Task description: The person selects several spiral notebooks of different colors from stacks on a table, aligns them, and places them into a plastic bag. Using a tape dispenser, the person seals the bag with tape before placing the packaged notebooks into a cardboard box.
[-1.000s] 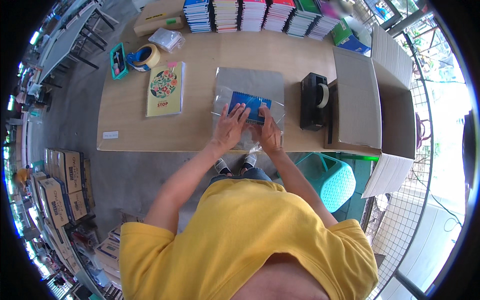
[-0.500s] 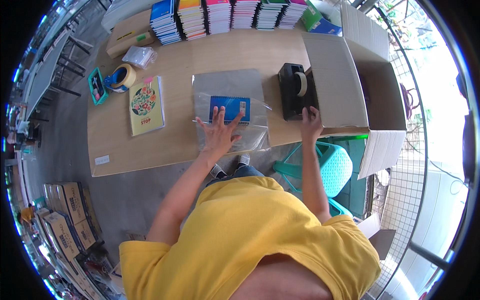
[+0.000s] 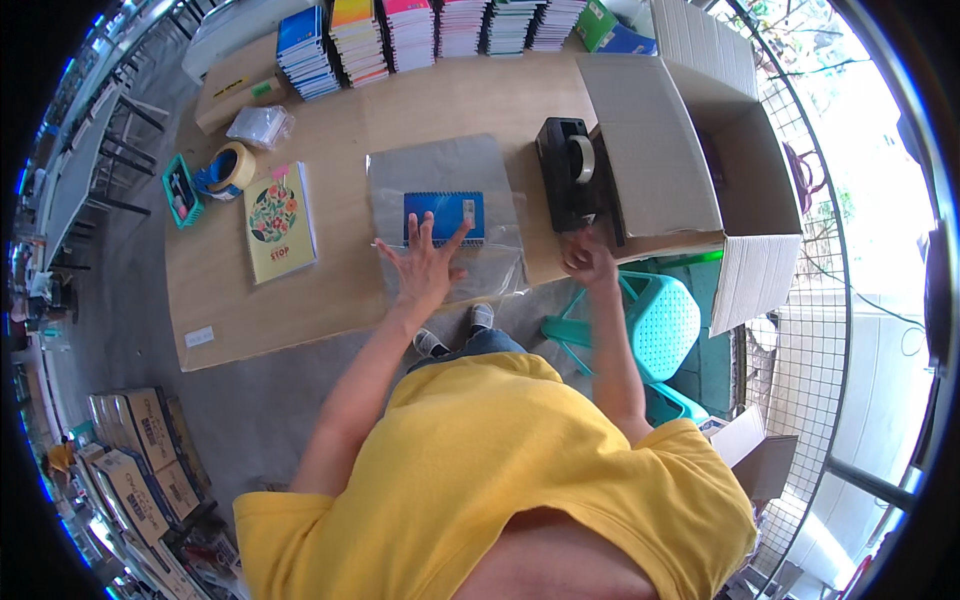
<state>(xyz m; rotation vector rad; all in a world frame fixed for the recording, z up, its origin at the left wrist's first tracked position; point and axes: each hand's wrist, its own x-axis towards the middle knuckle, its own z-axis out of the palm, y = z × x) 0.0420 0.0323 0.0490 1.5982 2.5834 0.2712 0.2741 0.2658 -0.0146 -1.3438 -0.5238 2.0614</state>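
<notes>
My left hand (image 3: 424, 272) lies with fingers spread over a small blue spiral notebook (image 3: 436, 207), pressing it against the table. Beneath and around the notebook is a sheet of clear plastic (image 3: 412, 163), which looks like a bag or wrapper. My right hand (image 3: 590, 263) is just off the near end of a black tape dispenser (image 3: 562, 195), its fingers drawn together in a pinch. The hand is slightly blurred, and whatever it pinches is too small to make out. A roll of tape (image 3: 582, 160) sits in the dispenser.
A floral-covered spiral notebook (image 3: 281, 240) lies left, near tape rolls (image 3: 238, 168) and a teal basket (image 3: 182, 192). Notebook stacks (image 3: 408, 38) line the far edge. An open cardboard box (image 3: 655, 150) stands right of the dispenser, with a teal stool (image 3: 665, 325) below.
My right hand has moved a little toward me, away from the dispenser's near end, and its fingers have curled in. My left hand stays spread on the blue notebook. The whole view has shifted slightly.
</notes>
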